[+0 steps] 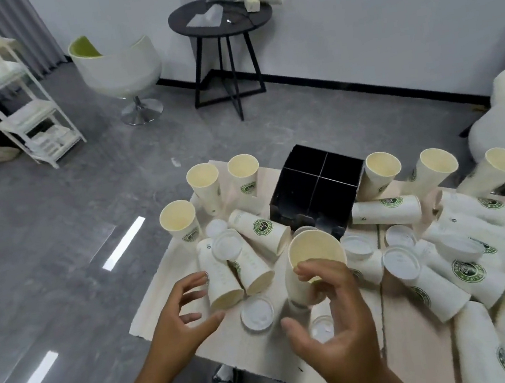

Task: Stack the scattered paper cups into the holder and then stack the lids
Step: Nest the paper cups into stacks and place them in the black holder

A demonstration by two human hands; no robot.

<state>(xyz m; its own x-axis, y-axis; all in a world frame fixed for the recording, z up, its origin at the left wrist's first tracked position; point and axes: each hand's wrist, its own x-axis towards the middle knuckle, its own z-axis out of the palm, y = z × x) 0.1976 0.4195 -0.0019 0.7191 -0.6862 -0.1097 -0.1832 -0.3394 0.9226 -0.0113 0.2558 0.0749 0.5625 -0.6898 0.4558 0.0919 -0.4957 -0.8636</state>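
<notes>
A cup (311,267) is gripped near its rim by the right hand (332,319), mouth tilted up toward the holder (315,192), which sits just beyond at the table's (249,349) far edge. The left hand (177,317), fingers spread and empty, is held beside fallen cups (224,278).

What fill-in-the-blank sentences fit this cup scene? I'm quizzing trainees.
1. The right hand holds a paper ____.
2. The black holder is divided into ____ compartments.
3. The left hand holds ____.
4. The white lid between the hands lies on the ____.

Missing words: cup; four; nothing; table
</notes>
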